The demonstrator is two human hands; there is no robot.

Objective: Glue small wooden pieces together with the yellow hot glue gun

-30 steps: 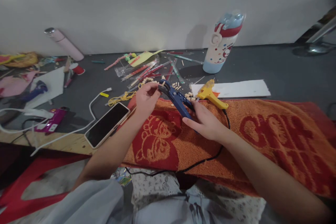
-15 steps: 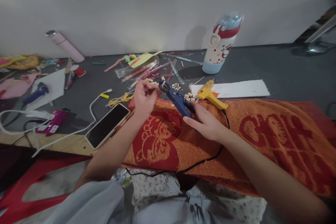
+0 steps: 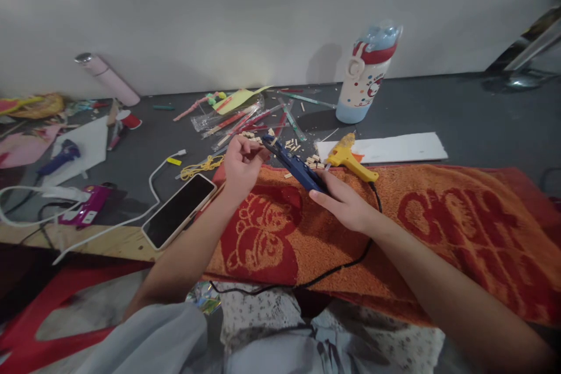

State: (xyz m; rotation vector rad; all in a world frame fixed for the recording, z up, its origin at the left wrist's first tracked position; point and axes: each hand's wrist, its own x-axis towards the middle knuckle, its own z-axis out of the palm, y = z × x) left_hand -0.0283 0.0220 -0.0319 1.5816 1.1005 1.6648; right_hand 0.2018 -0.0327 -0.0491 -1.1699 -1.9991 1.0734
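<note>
My right hand [image 3: 344, 198] is wrapped round the handles of blue hand cutters [image 3: 295, 166], whose handles lie close together. The jaws point up and left, towards my left hand [image 3: 242, 166]. Its fingers are pinched together beside the jaws; what they hold is hidden. A small pale bit of wood shows at the jaws. Short cut wooden pieces [image 3: 314, 161] lie scattered behind the cutters. Beneath both hands spreads an orange and red towel [image 3: 333, 251]. A yellow hot glue gun [image 3: 348, 158] rests just beyond my right hand, partly on a white board [image 3: 403, 148].
A phone [image 3: 179, 210] and yellow string [image 3: 201, 168] lie left of my left hand. Wrapped sticks [image 3: 239, 120] are behind it. A cartoon bottle [image 3: 366, 79] stands at the back, a pink flask [image 3: 109, 79] leans left. A black cord [image 3: 333, 272] crosses the towel; a purple power adapter [image 3: 90, 204] sits left.
The cutters' handles have come together as my right hand squeezed them. My left hand stays pinched beside the jaws, almost unmoved.
</note>
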